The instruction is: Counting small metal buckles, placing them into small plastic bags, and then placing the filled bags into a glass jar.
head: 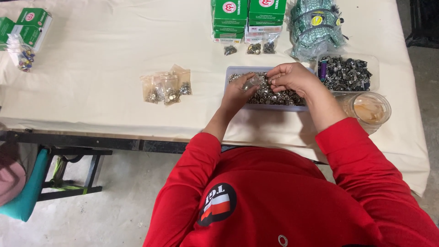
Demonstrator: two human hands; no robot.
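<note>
Red sleeves fill the bottom of the view, and both hands are up over the grey tray [238, 69] of little metal snaps [279, 97] near the desk [100, 59] edge. Left hand [238, 91] has its grip pinched on a small clear bag [253, 82], held just above the heap, while the right hand [290, 77] has its fingers bunched together right at the bag's mouth, looks like it's pinching a few snaps, though they're too tiny to actually make out. So the bag sits between the two hands, over the tray's middle. Biggest risk, I'd say: those snaps are small and slick, and the bag mouth is floppy, so a loose pinch could send pieces bouncing off past the tray rim onto the cloth or down to the floor. The tray sits close to the desk's near edge too, so a forearm nudge could shove it toward the lap. The plastic cup [369, 110] stands just beside the right elbow and near the corner, easy to clip when that arm pulls back. Another clear tub of metal parts [350, 73] is right next to the tray, so stray bits could get mixed. The filled bags [167, 87] lie well apart on the left, out of harm's way.
</note>
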